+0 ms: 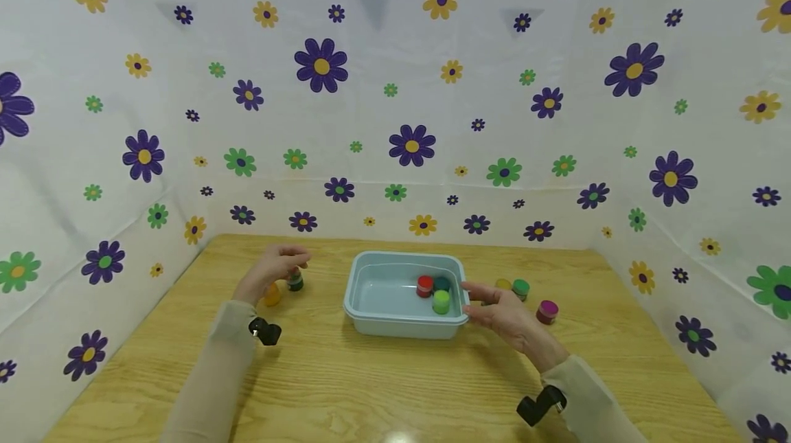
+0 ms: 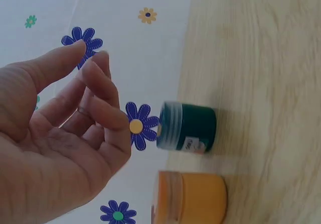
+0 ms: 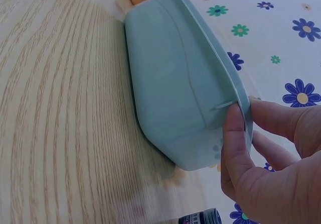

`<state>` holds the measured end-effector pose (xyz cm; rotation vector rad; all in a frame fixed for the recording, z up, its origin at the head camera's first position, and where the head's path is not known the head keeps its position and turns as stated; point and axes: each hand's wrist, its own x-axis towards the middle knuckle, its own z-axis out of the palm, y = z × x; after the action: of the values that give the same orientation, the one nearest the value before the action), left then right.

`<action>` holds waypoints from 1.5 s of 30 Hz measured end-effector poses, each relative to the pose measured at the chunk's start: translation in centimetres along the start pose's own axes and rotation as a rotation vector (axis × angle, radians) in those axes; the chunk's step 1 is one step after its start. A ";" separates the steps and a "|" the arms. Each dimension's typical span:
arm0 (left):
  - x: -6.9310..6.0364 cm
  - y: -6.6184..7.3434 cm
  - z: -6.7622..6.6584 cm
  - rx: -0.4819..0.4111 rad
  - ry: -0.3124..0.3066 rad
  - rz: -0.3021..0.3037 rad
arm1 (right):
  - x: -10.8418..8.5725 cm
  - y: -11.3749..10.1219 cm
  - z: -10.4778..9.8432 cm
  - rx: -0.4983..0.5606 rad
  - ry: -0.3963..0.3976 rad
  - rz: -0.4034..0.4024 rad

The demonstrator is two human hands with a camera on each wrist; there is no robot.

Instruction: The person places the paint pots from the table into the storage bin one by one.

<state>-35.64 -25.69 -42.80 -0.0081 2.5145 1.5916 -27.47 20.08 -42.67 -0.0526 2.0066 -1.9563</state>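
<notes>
A light blue plastic tub stands mid-table with red, dark teal and lime green paint jars inside, at its right end. My right hand pinches the tub's right rim; in the right wrist view, the thumb and fingers lie on either side of that rim. To the left, my left hand hovers over a dark green paint jar, holding nothing, fingers loosely bent and apart from the jar. Beside that jar stands an orange one, partly hidden by the wrist in the head view.
Right of the tub stand several more jars: yellow, green and magenta. The right hand partly covers this group. A flower-patterned white sheet encloses the wooden table at the back and both sides.
</notes>
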 end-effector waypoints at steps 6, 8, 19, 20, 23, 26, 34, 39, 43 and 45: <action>-0.4 -1.2 -0.7 0.029 0.054 0.011 | -0.1 0.1 0.1 -0.001 0.009 0.013; -0.4 -1.5 -0.9 0.030 0.063 -0.004 | -0.1 0.1 0.1 -0.002 0.006 0.015; -0.2 -2.7 -1.8 0.155 -0.013 -0.051 | 0.0 0.0 0.1 0.001 0.006 0.012; -0.2 -2.7 -1.8 0.175 -0.023 -0.045 | 0.0 0.0 0.1 0.002 0.005 0.012; -0.2 -2.9 -1.8 0.223 -0.058 -0.032 | 0.0 0.0 0.1 0.000 0.003 0.012; -0.1 -3.0 -1.8 0.241 -0.081 -0.035 | 0.1 0.0 0.1 -0.003 0.001 0.013; 0.4 -3.3 -1.6 0.256 -0.085 -0.033 | -0.1 0.0 0.1 -0.023 0.003 0.014; 0.9 -3.5 -1.5 0.251 -0.056 0.002 | 0.0 0.1 0.0 -0.020 0.001 0.008; 1.1 -3.3 -1.6 0.209 -0.005 -0.001 | 0.2 0.2 -0.1 0.003 -0.008 -0.001; 1.2 -3.1 -1.6 0.157 0.022 -0.012 | 0.2 0.2 -0.2 0.002 -0.010 -0.003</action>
<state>-36.77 -28.32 -45.06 -0.0204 2.6435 1.3927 -27.71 20.20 -42.92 -0.0641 1.9989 -1.9563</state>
